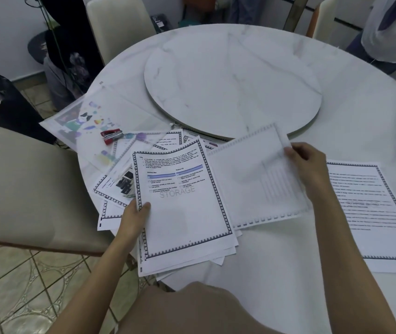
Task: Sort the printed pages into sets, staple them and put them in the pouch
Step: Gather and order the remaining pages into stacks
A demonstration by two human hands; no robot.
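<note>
The left hand (pixel 134 219) grips a stack of pages (pixel 184 213) at its left edge, thumb curled over the top pg and fingers hidden beneath. That top pg has a sawtooth border, a blue-banded table and the grey word STORAGE. The stack's near-left corner juts past the rim of the marble counter (pixel 288 266).

The right hand (pixel 309 165) pinches a single sheet (pixel 252 184) near its far right corner, btwn thumb and fingers. The sheet is blurred and shows its pale back w/ print ghosting through. Its left edge meets the stack's right edge.

A text page (pixel 370 208) lies flat on the counter, right of that forearm. More loose pages (pixel 112 189) fan out under the stack on the left.

Further left lies the pouch (pixel 88 116) (translucent, colourful print), partly over the rim. The red-and-silver stapler (pixel 111 136) rests on it.

A round turntable (pixel 233 75) sits mid-counter, and the farthest pgs reach its near rim. A cream chair (pixel 23 184) stands at the left.
</note>
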